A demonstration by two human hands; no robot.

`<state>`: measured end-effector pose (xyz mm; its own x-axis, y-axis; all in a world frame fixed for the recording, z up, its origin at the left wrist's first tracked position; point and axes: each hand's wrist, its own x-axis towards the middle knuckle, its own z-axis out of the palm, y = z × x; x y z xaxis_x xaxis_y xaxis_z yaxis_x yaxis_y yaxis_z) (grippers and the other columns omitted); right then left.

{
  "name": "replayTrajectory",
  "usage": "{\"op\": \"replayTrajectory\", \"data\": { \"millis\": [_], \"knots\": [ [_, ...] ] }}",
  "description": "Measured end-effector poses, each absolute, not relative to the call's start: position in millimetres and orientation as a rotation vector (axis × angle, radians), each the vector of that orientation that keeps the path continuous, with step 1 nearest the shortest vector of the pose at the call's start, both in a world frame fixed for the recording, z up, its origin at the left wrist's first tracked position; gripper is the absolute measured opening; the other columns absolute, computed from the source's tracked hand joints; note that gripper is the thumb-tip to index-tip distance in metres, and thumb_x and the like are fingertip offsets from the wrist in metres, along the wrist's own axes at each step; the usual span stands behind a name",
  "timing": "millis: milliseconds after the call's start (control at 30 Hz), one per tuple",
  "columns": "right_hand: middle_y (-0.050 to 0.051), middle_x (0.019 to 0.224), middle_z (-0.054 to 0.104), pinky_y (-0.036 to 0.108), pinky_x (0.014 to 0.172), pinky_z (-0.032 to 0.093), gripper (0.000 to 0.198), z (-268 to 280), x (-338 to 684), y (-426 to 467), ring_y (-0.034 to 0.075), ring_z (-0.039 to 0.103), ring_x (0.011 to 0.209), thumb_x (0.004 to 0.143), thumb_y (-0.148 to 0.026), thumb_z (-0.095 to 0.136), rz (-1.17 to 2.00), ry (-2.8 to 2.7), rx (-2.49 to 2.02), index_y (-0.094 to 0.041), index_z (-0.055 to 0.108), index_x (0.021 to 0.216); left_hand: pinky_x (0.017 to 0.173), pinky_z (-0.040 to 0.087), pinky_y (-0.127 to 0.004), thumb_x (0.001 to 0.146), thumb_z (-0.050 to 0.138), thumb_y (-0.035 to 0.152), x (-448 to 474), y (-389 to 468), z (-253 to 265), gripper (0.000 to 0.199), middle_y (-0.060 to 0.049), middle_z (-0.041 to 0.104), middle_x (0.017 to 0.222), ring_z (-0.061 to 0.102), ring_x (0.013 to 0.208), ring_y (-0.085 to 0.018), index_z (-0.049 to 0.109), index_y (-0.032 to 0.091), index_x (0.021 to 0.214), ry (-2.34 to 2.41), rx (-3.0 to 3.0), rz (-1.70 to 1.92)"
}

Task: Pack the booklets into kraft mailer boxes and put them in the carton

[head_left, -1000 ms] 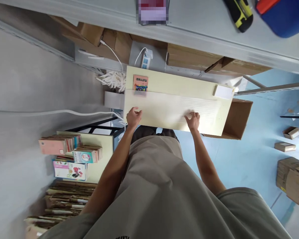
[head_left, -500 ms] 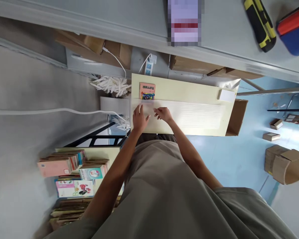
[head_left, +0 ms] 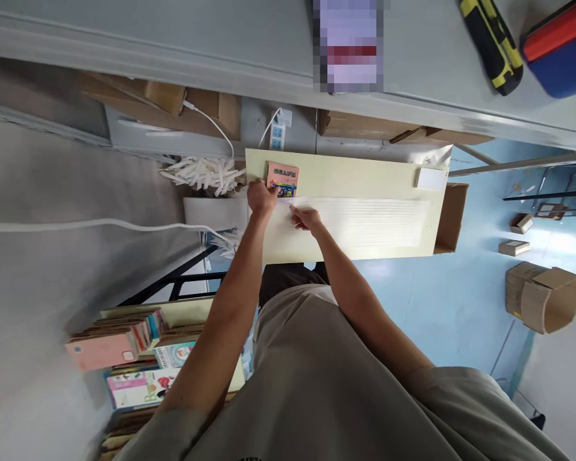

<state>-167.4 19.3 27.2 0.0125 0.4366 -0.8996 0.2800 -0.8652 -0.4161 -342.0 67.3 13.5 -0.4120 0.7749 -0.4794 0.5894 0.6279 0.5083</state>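
A small book [head_left: 282, 174] with a pink cover and a colourful picture lies at the left end of a pale yellow board [head_left: 365, 168]. My left hand [head_left: 261, 197] is closed at the book's lower left corner, its thumb over the cover. Below the book, a stack of thin whitish sheets [head_left: 374, 221] stretches to the right, their layered edges showing as lines. Over the left part of these sheets, my right hand [head_left: 306, 219] has its fingers pinched together; what they hold, if anything, is too small to make out.
Above the board runs a grey shelf [head_left: 173, 38] with a yellow-black utility knife [head_left: 493, 48]. A small white box [head_left: 431, 178] sits at the board's right end. White paper strips [head_left: 204, 174] and a power strip [head_left: 277, 136] are beyond. Books [head_left: 103, 349] are stacked lower left.
My left hand has moved up and left from over the sheets and taken hold of the book's corner. The book is slightly tilted now. My right hand stays near the sheets.
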Motion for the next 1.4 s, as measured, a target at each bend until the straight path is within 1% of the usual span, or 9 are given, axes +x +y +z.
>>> {"op": "replayTrajectory", "data": {
  "millis": [100, 300, 500, 633, 767, 967, 1167, 1300, 1400],
  "knots": [
    [0.003, 0.066, 0.079, 0.018, 0.046, 0.049, 0.053, 24, -168, 16, 0.008, 0.065, 0.046, 0.109, -0.054, 0.08, 1.994, -0.714, -2.1, -0.019, 0.074, 0.07, 0.114, 0.056, -0.049, 0.097, 0.079, 0.035, -348, 77, 22, 0.021, -0.014, 0.076, 0.1, 0.075, 0.113, -0.036, 0.066, 0.023, 0.085, 2.108, 1.146, 0.416],
    [0.004, 0.079, 0.084, 0.022, 0.068, 0.064, 0.053, 22, -163, 16, 0.012, 0.074, 0.064, 0.112, -0.066, 0.071, 2.148, -0.604, -1.868, -0.017, 0.08, 0.093, 0.12, 0.053, -0.048, 0.102, 0.078, 0.039, -324, 72, 83, 0.021, -0.007, 0.069, 0.105, 0.069, 0.122, -0.031, 0.067, 0.026, 0.089, 2.1, 1.433, 0.945],
    [0.004, 0.11, 0.088, 0.031, 0.108, 0.065, 0.054, 25, -45, -1, 0.018, 0.083, 0.106, 0.113, -0.073, 0.058, 2.19, -0.221, -1.382, -0.024, 0.079, 0.114, 0.081, 0.06, -0.03, 0.1, 0.078, 0.065, -222, 22, 108, 0.045, -0.003, 0.072, 0.088, 0.072, 0.09, -0.021, 0.071, 0.022, 0.088, 1.793, 1.041, 1.075],
    [0.005, 0.108, 0.086, 0.037, 0.102, 0.066, 0.063, 40, 89, -43, 0.024, 0.081, 0.11, 0.099, -0.087, 0.066, 1.993, -0.295, -1.495, -0.027, 0.078, 0.111, 0.065, 0.054, -0.025, 0.088, 0.087, 0.074, -113, -28, 75, 0.057, -0.001, 0.071, 0.074, 0.069, 0.073, -0.017, 0.068, 0.022, 0.076, 1.611, 0.686, 0.913],
    [0.003, 0.106, 0.084, 0.034, 0.092, 0.064, 0.05, 57, 194, -79, 0.022, 0.078, 0.101, 0.088, -0.071, 0.086, 1.664, -0.612, -1.803, -0.025, 0.076, 0.106, 0.071, 0.059, -0.028, 0.093, 0.086, 0.058, -12, -59, 50, 0.043, -0.004, 0.078, 0.079, 0.075, 0.078, -0.021, 0.07, 0.022, 0.078, 1.598, 0.688, 0.713],
    [0.009, 0.11, 0.086, 0.038, 0.098, 0.065, 0.032, 50, 250, -66, 0.024, 0.079, 0.105, 0.098, -0.052, 0.076, 1.428, -0.87, -1.985, -0.021, 0.078, 0.106, 0.095, 0.062, -0.036, 0.099, 0.078, 0.032, 43, -49, 34, 0.01, -0.01, 0.088, 0.104, 0.082, 0.101, -0.028, 0.078, 0.022, 0.096, 1.682, 1.01, 0.551],
    [0.012, 0.114, 0.087, 0.039, 0.101, 0.065, 0.03, 40, 258, -50, 0.026, 0.08, 0.106, 0.108, -0.047, 0.066, 1.324, -1.089, -2.032, -0.02, 0.08, 0.111, 0.093, 0.06, -0.037, 0.096, 0.082, 0.034, 45, -28, 17, 0.012, -0.011, 0.088, 0.103, 0.082, 0.099, -0.03, 0.083, 0.022, 0.093, 1.777, 1.087, 0.433],
    [0.019, 0.13, 0.081, 0.045, 0.105, 0.063, 0.034, 40, 277, -63, 0.029, 0.077, 0.112, 0.109, -0.045, 0.063, 0.957, -1.166, -2.242, -0.018, 0.076, 0.126, 0.091, 0.06, -0.036, 0.093, 0.085, 0.035, 46, -26, 11, 0.013, -0.011, 0.089, 0.104, 0.083, 0.1, -0.03, 0.086, 0.022, 0.094, 1.79, 1.053, 0.467],
    [0.018, 0.121, 0.082, 0.048, 0.106, 0.062, 0.036, 41, 289, -74, 0.03, 0.076, 0.11, 0.107, -0.048, 0.067, 0.83, -1.107, -2.385, -0.018, 0.072, 0.127, 0.089, 0.06, -0.035, 0.093, 0.083, 0.036, 47, -28, 10, 0.015, -0.01, 0.089, 0.103, 0.083, 0.099, -0.029, 0.087, 0.022, 0.095, 1.788, 1.025, 0.506]
  ]
}}
